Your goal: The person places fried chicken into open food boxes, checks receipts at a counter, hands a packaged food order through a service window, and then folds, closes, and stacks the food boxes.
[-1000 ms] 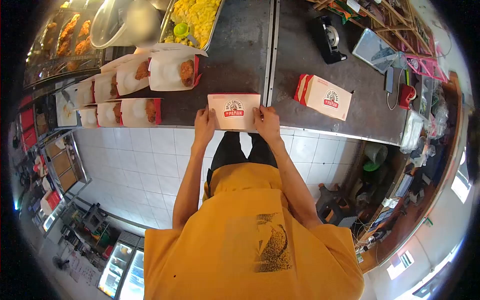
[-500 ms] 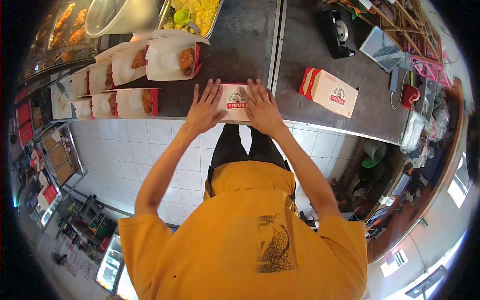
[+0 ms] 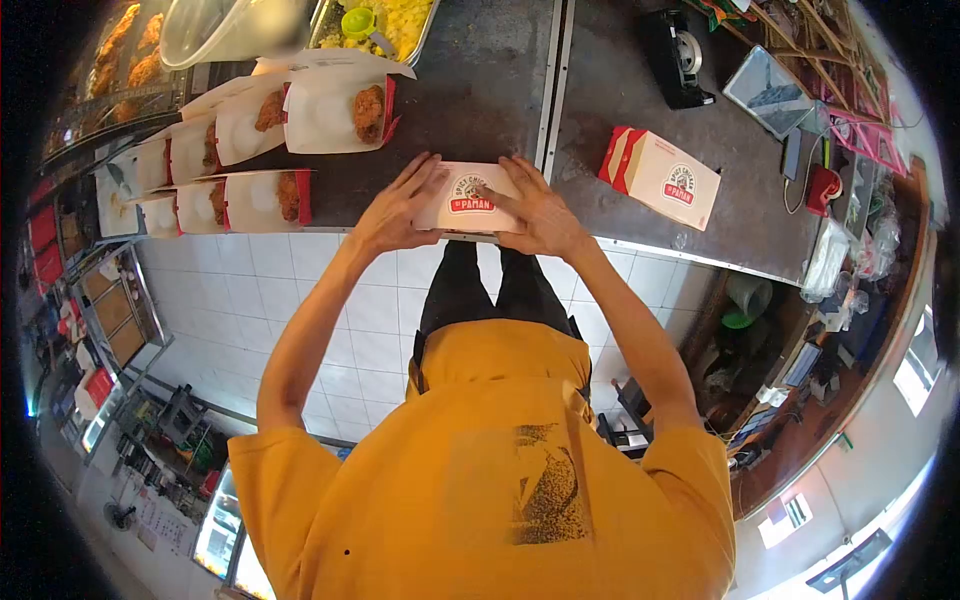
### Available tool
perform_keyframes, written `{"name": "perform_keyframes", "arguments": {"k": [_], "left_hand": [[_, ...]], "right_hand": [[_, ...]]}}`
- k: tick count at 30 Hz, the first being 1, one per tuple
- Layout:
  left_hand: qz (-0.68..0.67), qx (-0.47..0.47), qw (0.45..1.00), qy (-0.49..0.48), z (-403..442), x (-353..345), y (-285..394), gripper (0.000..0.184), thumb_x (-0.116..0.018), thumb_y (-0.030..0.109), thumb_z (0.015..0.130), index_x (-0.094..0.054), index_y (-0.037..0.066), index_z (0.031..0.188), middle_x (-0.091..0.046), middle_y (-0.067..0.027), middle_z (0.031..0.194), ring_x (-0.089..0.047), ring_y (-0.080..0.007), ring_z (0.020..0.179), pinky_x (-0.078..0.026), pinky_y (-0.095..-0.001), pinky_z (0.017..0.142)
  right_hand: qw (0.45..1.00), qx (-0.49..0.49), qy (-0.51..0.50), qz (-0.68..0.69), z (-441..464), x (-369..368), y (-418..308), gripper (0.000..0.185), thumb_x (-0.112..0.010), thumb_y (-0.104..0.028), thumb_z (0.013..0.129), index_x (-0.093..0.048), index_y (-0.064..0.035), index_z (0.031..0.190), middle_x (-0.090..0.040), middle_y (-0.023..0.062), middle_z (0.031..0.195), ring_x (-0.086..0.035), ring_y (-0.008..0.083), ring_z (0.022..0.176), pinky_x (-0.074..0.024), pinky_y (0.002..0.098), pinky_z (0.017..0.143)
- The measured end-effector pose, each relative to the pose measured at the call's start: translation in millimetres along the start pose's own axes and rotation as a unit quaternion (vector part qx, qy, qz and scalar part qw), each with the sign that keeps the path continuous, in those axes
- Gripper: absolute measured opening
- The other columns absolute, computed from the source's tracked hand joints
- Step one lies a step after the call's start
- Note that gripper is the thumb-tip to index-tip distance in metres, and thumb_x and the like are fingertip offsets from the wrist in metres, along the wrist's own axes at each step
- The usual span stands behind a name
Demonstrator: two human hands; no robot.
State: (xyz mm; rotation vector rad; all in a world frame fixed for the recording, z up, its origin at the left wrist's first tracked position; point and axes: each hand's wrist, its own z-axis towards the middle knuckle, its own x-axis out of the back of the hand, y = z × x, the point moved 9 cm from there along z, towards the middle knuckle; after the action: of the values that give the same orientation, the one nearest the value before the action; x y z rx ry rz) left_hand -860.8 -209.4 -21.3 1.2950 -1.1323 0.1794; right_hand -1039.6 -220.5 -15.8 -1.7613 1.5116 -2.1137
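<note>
A white and red box [image 3: 468, 198] with a printed logo lies closed at the counter's near edge. My left hand [image 3: 400, 207] is wrapped against its left side, thumb low and fingers along the edge. On the right side my right hand [image 3: 540, 212] grips the box, some fingers reaching over the lid. Left of my hands, open boxes [image 3: 325, 120] stand in two rows, each with fried chicken [image 3: 369, 108] inside. A closed box [image 3: 676, 184] with red sides rests to the right.
A tray of yellow food [image 3: 400, 22] with a green scoop [image 3: 358, 23] sits at the back, beside a clear tub [image 3: 205, 30]. On the right are a tape dispenser [image 3: 677, 58], a tablet [image 3: 768, 93] and a red object [image 3: 823, 188].
Both hands moved from the box's lower sides to over its lid, then outward to its left and right sides. The view shifted slightly.
</note>
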Motion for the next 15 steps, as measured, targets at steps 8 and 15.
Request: {"name": "perform_keyframes", "arguments": {"k": [8, 15], "left_hand": [[-0.204, 0.116, 0.947, 0.220, -47, -49, 7, 0.085, -0.080, 0.019, 0.077, -0.041, 0.008, 0.152, -0.006, -0.0303, 0.164, -0.013, -0.0476, 0.151, -0.028, -0.0506, 0.119], [-0.197, 0.207, 0.917, 0.279, -45, -62, 18, 0.102, -0.085, 0.025, 0.076, -0.026, 0.006, 0.158, -0.019, -0.0270, 0.162, -0.023, -0.0420, 0.149, -0.026, -0.0499, 0.120]], "right_hand": [[0.968, -0.100, 0.185, 0.138, -45, -33, -12, 0.054, -0.071, -0.012, 0.079, -0.067, -0.0236, 0.132, -0.020, 0.0343, 0.159, -0.012, 0.0515, 0.150, -0.0262, 0.0490, 0.120], [0.889, -0.219, 0.330, 0.230, -70, -49, 2, 0.042, -0.070, 0.002, 0.080, -0.076, -0.0174, 0.118, -0.036, 0.0355, 0.152, -0.042, 0.0448, 0.140, -0.0437, 0.0418, 0.109]]}}
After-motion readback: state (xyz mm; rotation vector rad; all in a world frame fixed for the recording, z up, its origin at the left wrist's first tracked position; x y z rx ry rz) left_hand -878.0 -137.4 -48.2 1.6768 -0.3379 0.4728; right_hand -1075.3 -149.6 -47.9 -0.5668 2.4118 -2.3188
